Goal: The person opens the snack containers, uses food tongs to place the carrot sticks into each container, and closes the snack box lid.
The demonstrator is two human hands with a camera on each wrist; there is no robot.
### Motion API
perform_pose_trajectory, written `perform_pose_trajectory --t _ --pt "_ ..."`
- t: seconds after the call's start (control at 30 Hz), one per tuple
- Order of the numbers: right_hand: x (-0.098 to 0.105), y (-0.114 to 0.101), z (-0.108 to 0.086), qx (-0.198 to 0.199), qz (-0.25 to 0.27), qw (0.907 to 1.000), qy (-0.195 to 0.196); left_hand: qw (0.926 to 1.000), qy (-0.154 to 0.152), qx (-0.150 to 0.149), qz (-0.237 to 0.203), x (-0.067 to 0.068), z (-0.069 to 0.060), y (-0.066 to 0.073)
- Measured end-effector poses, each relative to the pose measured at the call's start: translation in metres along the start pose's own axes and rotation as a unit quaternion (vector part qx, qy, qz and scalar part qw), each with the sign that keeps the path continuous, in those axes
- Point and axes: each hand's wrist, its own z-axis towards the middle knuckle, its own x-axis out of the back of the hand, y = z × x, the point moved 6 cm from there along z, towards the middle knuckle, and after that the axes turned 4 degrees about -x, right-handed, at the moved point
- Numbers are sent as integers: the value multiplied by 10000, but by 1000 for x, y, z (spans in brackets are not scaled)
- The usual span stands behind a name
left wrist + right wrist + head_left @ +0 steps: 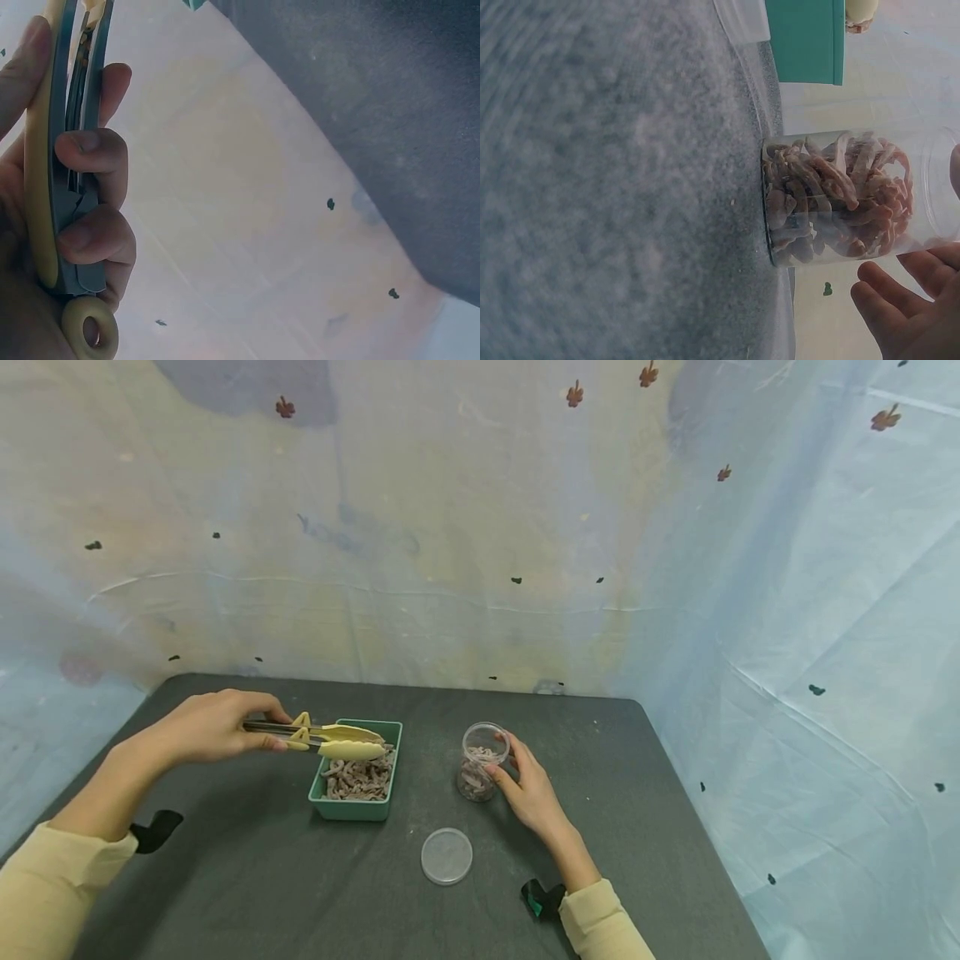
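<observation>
My left hand (217, 727) grips yellow-and-metal tongs (348, 742), their tips over a green tray (348, 810) of greyish-brown strips (358, 779). In the left wrist view, fingers (101, 157) curl round the tongs' handles (41, 165). A clear jar (486, 743) stands upright to the tray's right, without a lid on it. My right hand (531, 789) holds the jar near its rim between thumb and fingers. Similar strips (840, 195) fill much of the jar in the right wrist view, where the tray (806, 41) shows beyond it.
A round clear lid (447, 857) lies flat on the dark table (360, 893), in front of the tray and jar. Pale patterned sheeting (420, 527) hangs behind the table and along its right side. Black bands (543, 900) are at both wrists.
</observation>
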Motion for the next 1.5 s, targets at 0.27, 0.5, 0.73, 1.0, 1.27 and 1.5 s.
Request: perform_pose_trajectory --t 0.27,0.5,0.73,1.0,1.27,1.5 --pt "-1 -1 -1 -34 8 10000 5 10000 24 15 38 -2 0 -2" --pt "0 -1 -1 -56 22 10000 -10 10000 33 31 23 -1 0 -2" --pt "0 0 -1 -13 36 10000 -20 9999 62 65 -45 1 2 0" --pt "0 1 0 18 49 10000 -13 9998 132 33 -143 4 6 4" --pt "1 2 1 10 107 9999 -21 9997 168 -93 -172 10 16 15" --pt "0 3 1 -37 89 9999 -56 9992 189 -192 -304 11 27 26"
